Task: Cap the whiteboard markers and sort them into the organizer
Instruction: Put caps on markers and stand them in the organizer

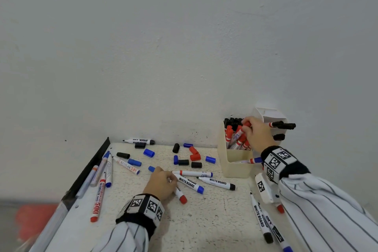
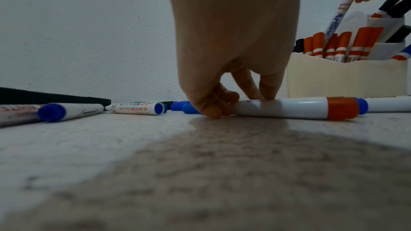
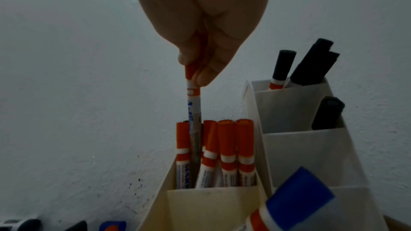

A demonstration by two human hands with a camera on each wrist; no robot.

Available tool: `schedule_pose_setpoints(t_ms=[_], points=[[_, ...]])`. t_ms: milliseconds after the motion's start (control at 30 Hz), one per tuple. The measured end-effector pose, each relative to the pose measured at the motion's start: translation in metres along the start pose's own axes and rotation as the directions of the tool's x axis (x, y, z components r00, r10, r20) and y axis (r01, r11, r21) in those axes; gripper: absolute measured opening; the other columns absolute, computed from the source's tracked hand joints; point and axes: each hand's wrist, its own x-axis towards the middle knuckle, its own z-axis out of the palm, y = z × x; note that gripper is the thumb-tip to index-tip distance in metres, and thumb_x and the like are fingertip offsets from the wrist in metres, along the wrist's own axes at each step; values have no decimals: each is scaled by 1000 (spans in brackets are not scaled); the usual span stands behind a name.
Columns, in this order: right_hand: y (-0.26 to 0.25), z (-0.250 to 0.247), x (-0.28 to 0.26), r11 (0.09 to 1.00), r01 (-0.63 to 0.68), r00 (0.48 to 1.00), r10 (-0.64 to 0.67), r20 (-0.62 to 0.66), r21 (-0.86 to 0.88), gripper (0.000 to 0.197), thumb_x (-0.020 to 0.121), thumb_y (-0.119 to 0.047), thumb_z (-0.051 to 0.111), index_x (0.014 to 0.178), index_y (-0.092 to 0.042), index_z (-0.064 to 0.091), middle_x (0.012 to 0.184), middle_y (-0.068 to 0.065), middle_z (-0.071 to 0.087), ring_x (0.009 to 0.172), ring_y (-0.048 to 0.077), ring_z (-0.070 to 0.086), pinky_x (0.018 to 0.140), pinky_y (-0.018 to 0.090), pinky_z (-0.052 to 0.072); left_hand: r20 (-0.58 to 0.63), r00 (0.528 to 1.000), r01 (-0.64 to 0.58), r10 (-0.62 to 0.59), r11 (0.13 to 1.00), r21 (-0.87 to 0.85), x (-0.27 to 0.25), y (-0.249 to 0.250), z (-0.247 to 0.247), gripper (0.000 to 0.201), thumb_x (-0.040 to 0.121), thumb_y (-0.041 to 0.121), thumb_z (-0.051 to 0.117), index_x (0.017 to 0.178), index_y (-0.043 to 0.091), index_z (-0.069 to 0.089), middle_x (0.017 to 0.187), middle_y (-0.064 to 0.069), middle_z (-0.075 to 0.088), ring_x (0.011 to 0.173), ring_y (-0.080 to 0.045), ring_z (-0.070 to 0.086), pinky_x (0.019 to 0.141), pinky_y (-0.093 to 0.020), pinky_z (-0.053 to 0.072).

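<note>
My right hand (image 1: 248, 127) pinches a red-capped marker (image 3: 193, 104) by its cap, upright, with its lower end down among several red-capped markers (image 3: 227, 150) in a compartment of the cream organizer (image 1: 235, 168). In the left wrist view the same marker (image 2: 338, 13) slants into the organizer (image 2: 344, 80). On the table, my left hand (image 1: 169, 180) curls its fingers (image 2: 213, 106) round one end of a white marker with a red end (image 2: 289, 108), which lies flat; that end is hidden by the hand.
Loose blue, black and red caps (image 1: 194, 155) lie mid-table by the wall. More markers lie at the left along a black rail (image 1: 90, 170), beside the left hand (image 1: 216, 182) and front right (image 1: 263, 223). Black-capped markers (image 3: 311, 66) stand in the rear white compartments.
</note>
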Motion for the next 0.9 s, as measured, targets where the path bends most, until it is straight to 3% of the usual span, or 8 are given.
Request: schedule_pose_setpoints(t_ms=[100, 200, 300, 433, 567, 667, 800, 900], points=[[-2, 7, 2, 1000, -25, 999, 24, 25, 7, 21, 91, -2, 50, 112, -4, 54, 101, 10, 55, 82, 13, 47, 62, 11, 33, 4, 1000, 9, -9, 1000, -11, 0, -1, 0, 23, 90, 26, 55, 110, 20, 63, 119, -1, 41, 98, -8, 41, 98, -23, 36], [-5, 8, 3, 997, -43, 998, 45, -34, 60, 16, 88, -3, 55, 97, -14, 49, 87, 6, 57, 69, 15, 51, 53, 11, 33, 17, 998, 62, -62, 998, 6, -1, -1, -1, 23, 87, 40, 57, 105, 25, 60, 113, 0, 44, 90, -7, 46, 89, -22, 40], [-3, 13, 8, 998, -68, 998, 68, -8, 0, 7, 90, -9, 54, 94, -16, 52, 89, 10, 62, 72, 20, 55, 60, 22, 42, 23, 995, 95, -95, 995, 8, -2, -1, -2, 25, 81, 44, 63, 99, 27, 59, 110, 1, 45, 89, -6, 46, 85, -21, 41], [-8, 15, 12, 993, -48, 997, 54, 51, -106, 15, 93, -16, 51, 105, -10, 58, 92, 9, 62, 84, 24, 58, 79, 34, 50, -5, 996, 94, -94, 995, -35, -1, 0, -1, 19, 79, 33, 69, 92, 25, 58, 110, 1, 45, 93, -8, 44, 87, -21, 39], [-15, 13, 12, 995, -44, 995, 51, 83, -85, 9, 92, -10, 52, 99, -5, 52, 73, -3, 49, 69, 14, 49, 56, 18, 40, -53, 991, 116, -122, 988, -106, -1, -1, -2, 22, 75, 25, 74, 89, 23, 57, 106, 2, 46, 97, -10, 46, 90, -22, 40], [-21, 6, 12, 1000, 1, 1000, -1, -26, 4, 8, 94, -7, 45, 100, -7, 50, 76, -5, 45, 64, 4, 43, 54, 9, 34, -103, 989, 93, -111, 983, -161, 0, 1, -3, 22, 80, 17, 69, 95, 23, 54, 108, 2, 46, 100, -10, 45, 89, -21, 38], [-25, -4, 16, 988, 83, 962, -45, -270, 130, 18, 95, -9, 43, 111, -5, 49, 94, 0, 51, 85, 14, 48, 78, 23, 35, -169, 980, 55, -106, 957, -284, 1, 6, -7, 33, 88, 15, 59, 119, 20, 50, 117, -2, 51, 101, -9, 47, 88, -21, 40], [-21, -6, 18, 993, 102, 982, -91, -168, 55, 15, 95, -10, 43, 108, -6, 49, 94, 1, 52, 85, 15, 48, 77, 24, 35, -186, 976, 39, -111, 936, -349, -1, 8, -8, 45, 90, 10, 55, 132, 20, 44, 128, -5, 50, 108, -11, 47, 91, -23, 40]])
